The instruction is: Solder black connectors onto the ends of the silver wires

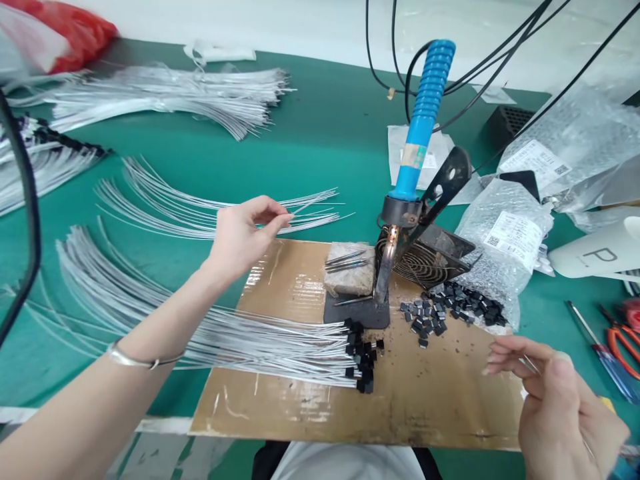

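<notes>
Wire bundle (280,343) partly on cardboard (425,400), left of connector pile (467,301); soldering iron (425,127) behind bundle; loose wires (175,227) left of iron.

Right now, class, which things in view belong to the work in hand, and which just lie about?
Likely work:
loose white wires
bundled wires with black connectors
loose black pieces
blue-handled soldering iron

Likely lying about:
white cup
red bag
orange-handled tool

- Thin white wire (306,205), pinched in the left hand (249,230), slanting up rightward.
- Loose, slim white wires (170,210), gently curved, lying side by side, passing behind that hand.
- Thin silvery strand (530,364), held in the right hand (563,400), mostly hidden.
</notes>
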`<state>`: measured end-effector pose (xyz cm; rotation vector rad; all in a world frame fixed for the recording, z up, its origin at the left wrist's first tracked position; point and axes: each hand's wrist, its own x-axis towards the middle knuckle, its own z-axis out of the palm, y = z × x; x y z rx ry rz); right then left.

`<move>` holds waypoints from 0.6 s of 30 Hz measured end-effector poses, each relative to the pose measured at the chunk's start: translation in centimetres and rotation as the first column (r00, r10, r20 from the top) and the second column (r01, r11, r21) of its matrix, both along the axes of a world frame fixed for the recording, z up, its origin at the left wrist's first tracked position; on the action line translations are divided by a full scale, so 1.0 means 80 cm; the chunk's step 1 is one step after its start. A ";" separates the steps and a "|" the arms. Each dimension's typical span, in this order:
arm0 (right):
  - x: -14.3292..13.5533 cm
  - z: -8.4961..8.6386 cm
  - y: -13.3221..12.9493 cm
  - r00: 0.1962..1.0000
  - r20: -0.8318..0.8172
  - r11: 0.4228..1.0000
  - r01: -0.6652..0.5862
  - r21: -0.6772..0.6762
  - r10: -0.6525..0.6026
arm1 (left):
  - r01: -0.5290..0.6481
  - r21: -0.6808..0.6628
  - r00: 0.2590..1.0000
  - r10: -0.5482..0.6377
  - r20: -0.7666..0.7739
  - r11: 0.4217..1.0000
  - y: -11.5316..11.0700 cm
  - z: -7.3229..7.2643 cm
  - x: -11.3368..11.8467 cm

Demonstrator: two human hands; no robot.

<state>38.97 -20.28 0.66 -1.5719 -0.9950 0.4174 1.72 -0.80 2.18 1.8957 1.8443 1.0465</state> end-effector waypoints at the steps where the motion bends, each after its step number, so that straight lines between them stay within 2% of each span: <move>1: -0.001 -0.002 0.001 1.000 -0.003 1.000 -0.014 0.000 0.014 | -0.003 0.001 1.000 0.003 0.026 1.000 -0.005 0.007 0.001; 4: 0.000 -0.008 0.002 0.999 -0.021 0.999 -0.033 -0.014 0.032 | -0.007 0.005 0.998 0.007 0.064 1.000 -0.025 0.032 0.004; 6: -0.002 -0.010 0.001 0.998 -0.022 0.998 -0.052 -0.034 0.051 | -0.013 0.011 0.999 0.013 0.043 1.000 -0.040 0.051 0.003; 8: -0.010 -0.010 0.000 0.997 -0.007 0.995 -0.081 -0.064 0.081 | 0.029 -0.019 1.000 -0.029 -0.003 0.999 -0.058 0.070 0.000; 9: -0.018 -0.008 -0.002 0.995 -0.001 0.991 -0.100 -0.083 0.101 | 0.093 -0.061 0.995 -0.094 -0.014 0.994 -0.068 0.077 -0.001; 10: -0.027 -0.006 -0.004 0.993 -0.009 0.986 -0.120 -0.113 0.119 | 0.219 -0.142 0.976 -0.219 0.015 0.965 -0.078 0.083 -0.001; 11: -0.038 -0.002 -0.006 0.989 -0.041 0.978 -0.149 -0.147 0.145 | 0.347 -0.219 0.938 -0.336 0.085 0.912 -0.088 0.086 -0.001; 12: -0.049 0.001 -0.008 0.980 -0.090 0.966 -0.192 -0.171 0.179 | 0.450 -0.287 0.893 -0.422 0.156 0.846 -0.098 0.086 0.000; 14: -0.073 0.008 -0.010 0.930 -0.240 0.924 -0.329 -0.197 0.280 | 0.545 -0.378 0.838 -0.485 0.249 0.748 -0.118 0.078 0.005; 18: -0.110 0.012 -0.006 0.771 -0.450 0.795 -0.575 -0.192 0.450 | 0.543 -0.428 0.838 -0.439 0.323 0.722 -0.151 0.044 0.021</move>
